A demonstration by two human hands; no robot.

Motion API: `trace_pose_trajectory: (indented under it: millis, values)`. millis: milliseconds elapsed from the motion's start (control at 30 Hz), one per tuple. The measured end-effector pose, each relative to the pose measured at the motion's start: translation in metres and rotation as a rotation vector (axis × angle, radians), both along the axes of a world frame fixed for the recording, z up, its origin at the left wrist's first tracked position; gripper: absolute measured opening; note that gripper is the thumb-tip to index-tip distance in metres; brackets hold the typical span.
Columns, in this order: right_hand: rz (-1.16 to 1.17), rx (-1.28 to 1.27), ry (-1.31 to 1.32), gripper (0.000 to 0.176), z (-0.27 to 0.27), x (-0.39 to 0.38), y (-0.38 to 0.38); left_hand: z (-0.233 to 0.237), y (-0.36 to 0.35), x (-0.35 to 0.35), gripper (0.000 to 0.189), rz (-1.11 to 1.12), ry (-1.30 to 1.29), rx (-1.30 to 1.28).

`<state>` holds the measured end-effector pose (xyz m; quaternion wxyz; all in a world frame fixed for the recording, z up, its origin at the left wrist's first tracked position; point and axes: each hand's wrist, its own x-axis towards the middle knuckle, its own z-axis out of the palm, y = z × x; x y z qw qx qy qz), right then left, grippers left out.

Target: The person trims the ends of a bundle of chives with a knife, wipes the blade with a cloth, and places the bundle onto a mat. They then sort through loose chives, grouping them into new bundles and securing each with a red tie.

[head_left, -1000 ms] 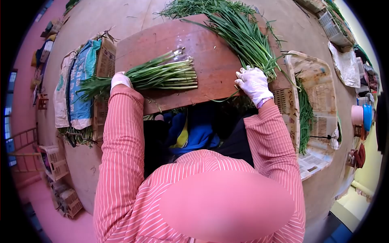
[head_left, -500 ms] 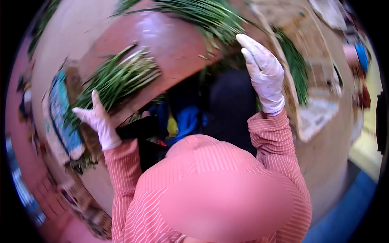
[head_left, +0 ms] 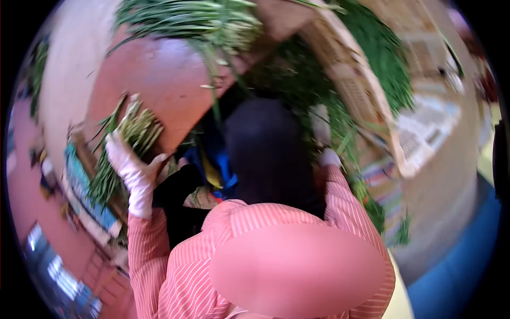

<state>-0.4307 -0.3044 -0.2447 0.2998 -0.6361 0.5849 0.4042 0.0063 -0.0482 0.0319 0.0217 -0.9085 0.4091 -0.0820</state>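
Note:
My left hand (head_left: 130, 167), in a white glove, lies along a small bunch of chive-like green stalks (head_left: 139, 132) at the left end of the reddish board (head_left: 164, 74). Its fingers are stretched over the stalks and the thumb stands apart. Low beside my dark-clad knee is my right hand (head_left: 322, 130), also gloved, above loose green leaves (head_left: 340, 114). It is blurred and seen edge-on, so its fingers cannot be made out. A larger pile of similar stalks (head_left: 191, 21), pale ends to the right, lies across the board's far side.
To the right, a cardboard box (head_left: 356, 80) with a raised edge holds long green leaves (head_left: 380, 58) and newspaper (head_left: 427, 127). A blue-and-teal bag (head_left: 87, 181) lies at the left. Leaf scraps cover the floor by my knee.
My right hand has dropped from beside the large pile to beside my knee. My left hand has moved up onto the small bunch. The view has shifted.

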Motion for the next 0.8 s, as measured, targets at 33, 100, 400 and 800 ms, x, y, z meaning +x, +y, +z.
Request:
trace_pose_trajectory:
  millis: [33,100,400,800]
  values:
    - [-0.058,-0.05,-0.03,0.056,-0.056,-0.02,0.007,0.0,-0.001,0.003,0.14,0.008,0.014,0.008]
    - [0.108,-0.203,-0.342,0.049,-0.175,-0.077,0.033,0.005,-0.01,0.008,0.141,0.067,0.046,0.03]
    - [-0.198,-0.057,-0.121,0.045,-0.09,-0.027,0.006,0.015,-0.034,0.081,0.148,0.072,0.174,0.204]
    - [-0.806,0.105,-0.436,0.042,0.169,0.035,-0.004,0.001,-0.024,0.097,0.104,0.107,0.38,0.221]
